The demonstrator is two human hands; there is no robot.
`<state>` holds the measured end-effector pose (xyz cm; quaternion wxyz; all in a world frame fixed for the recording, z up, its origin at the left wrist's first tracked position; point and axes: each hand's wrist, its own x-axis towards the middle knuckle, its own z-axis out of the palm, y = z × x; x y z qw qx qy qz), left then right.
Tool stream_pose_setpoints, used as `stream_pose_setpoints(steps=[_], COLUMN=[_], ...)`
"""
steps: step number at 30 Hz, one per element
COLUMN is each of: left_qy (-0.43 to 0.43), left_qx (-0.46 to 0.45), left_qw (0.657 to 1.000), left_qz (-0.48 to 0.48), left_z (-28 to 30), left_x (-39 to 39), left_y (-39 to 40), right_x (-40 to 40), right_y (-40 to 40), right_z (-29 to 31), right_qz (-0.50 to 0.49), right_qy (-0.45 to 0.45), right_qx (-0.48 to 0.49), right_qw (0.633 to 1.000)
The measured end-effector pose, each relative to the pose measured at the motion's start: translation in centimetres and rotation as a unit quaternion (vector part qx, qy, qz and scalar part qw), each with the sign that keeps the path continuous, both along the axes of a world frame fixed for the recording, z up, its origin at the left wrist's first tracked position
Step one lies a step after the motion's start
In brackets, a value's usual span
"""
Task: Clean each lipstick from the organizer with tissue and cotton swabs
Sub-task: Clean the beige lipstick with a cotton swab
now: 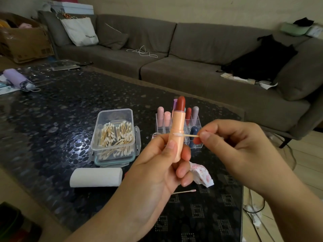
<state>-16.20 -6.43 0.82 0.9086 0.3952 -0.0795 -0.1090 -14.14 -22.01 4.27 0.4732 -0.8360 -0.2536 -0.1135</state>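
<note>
Glass table (pixel 52 105), swab box (pixel 114 137) (full), lipstick organizer (pixel 176 124)

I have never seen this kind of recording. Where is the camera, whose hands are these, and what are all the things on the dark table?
There is one picture, taken by a camera worn on a person's head, looking forward and down, so the two hands are that person's own. The left hand holds an open peach lipstick upright, its red tip up. The right hand pinches a cotton swab and touches its white end to the tube. On the dark table lie a clear box of swabs, a tissue roll, a crumpled tissue, a used swab, and a clear organizer with more lipsticks. A grey sofa stands behind.
</note>
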Motion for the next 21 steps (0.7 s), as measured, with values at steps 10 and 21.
stream_pose_setpoints(steps=[10, 21], left_qy=[0.023, 0.044], left_qx=[-0.034, -0.049], left_qw=[0.999, 0.996], left_qz=[-0.019, -0.067], left_z=[-0.04, 0.23], left_x=[0.25, 0.20], left_y=[-0.07, -0.08], right_x=[0.23, -0.08], right_y=[-0.24, -0.22], right_z=[0.16, 0.35], right_qz=[-0.002, 0.005], right_qy=[0.017, 0.010], right_qx=[0.019, 0.019], right_qw=[1.000, 1.000])
